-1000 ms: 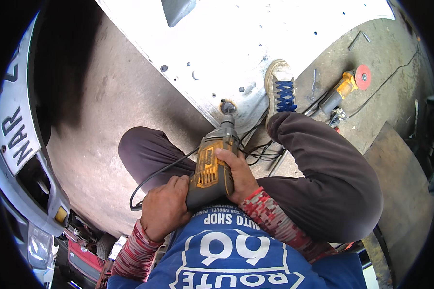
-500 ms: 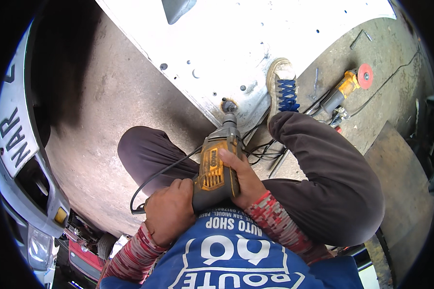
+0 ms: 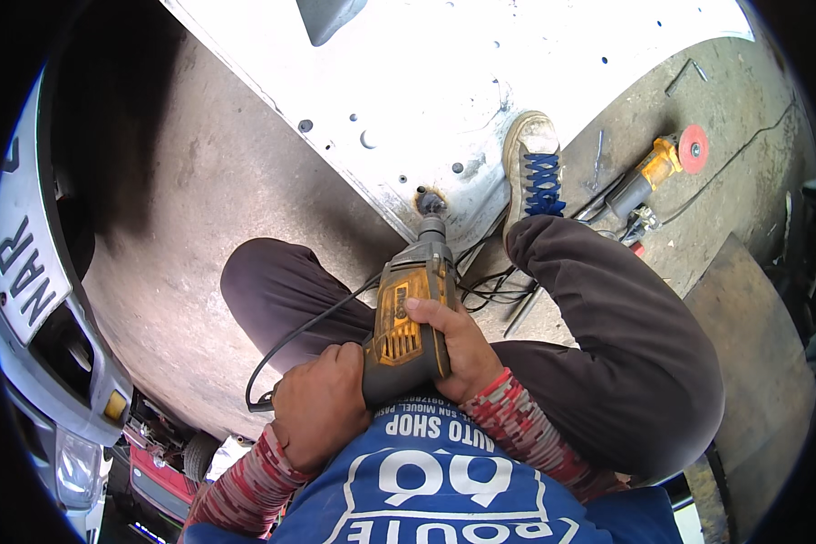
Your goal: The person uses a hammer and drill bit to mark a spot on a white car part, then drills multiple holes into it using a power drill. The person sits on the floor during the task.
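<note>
At the near corner of the white panel (image 3: 408,91), your drill (image 3: 412,313) is aimed at a dark, rust-edged patch (image 3: 431,200). Your left hand (image 3: 322,396) is clamped on its rear, your right hand (image 3: 461,349) on its body. The patch is scoured; holes (image 3: 458,168) show elsewhere. Depth reached and work remaining cannot be told. The panel overhangs a concrete floor (image 3: 218,181); a grinder (image 3: 653,170) lies right, a bumper (image 3: 27,367) left.

From the wearer's head, the fisheye camera looks steeply down at close range, with the drill (image 3: 406,322) near mid-view, the shirt (image 3: 431,476) on the drill's near side and the metal panel (image 3: 453,77) beyond its tip.
</note>
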A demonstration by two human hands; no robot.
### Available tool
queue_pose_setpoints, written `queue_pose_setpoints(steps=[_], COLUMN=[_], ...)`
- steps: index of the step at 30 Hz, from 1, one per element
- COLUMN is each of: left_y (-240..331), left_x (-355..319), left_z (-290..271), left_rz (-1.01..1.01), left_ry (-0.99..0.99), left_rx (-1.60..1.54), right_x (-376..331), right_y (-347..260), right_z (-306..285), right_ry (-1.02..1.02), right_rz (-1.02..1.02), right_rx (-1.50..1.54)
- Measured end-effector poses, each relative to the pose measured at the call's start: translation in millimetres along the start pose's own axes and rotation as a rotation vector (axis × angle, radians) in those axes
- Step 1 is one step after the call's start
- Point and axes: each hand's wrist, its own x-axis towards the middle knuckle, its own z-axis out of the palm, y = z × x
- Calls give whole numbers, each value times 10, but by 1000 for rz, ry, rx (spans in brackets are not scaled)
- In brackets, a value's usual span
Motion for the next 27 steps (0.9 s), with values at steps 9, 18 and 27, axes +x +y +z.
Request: queue_pose_setpoints(steps=[9,18,27], left_y=[29,35,33], left_x=[26,34,52], left_z=[-76,-127,-165], left_rz=[16,13,11], left_ry=[-8,-47,-49], left_rx=[10,35,60], right_x=[-13,-7,-3], right_y=[-35,-15,30], right_z=[19,1,-29], right_ry=[-9,-8,-36], right_rz=[0,-5,-3], right_rx=[16,-20,8])
